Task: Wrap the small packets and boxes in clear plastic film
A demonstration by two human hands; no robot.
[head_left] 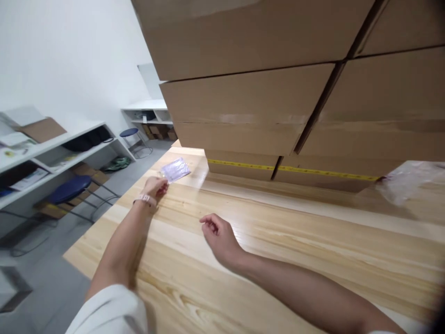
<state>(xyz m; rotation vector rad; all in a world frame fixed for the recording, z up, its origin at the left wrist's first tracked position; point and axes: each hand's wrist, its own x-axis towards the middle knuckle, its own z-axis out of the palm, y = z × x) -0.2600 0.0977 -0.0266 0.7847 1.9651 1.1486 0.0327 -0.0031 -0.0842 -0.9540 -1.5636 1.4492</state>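
My left hand (pixel 155 186) is stretched out across the wooden table (pixel 285 250) and pinches the near corner of a small clear plastic packet (pixel 175 169) that lies near the table's far left edge. A pale band sits on that wrist. My right hand (pixel 219 234) hovers just above the middle of the table with its fingers loosely curled and nothing in them.
Stacked cardboard boxes (pixel 257 93) fill the far side of the table, with yellow tape along the lowest ones. A crumpled clear plastic bag (pixel 406 181) lies at the right. White shelves (pixel 52 148) and blue stools (pixel 71 189) stand to the left on the grey floor.
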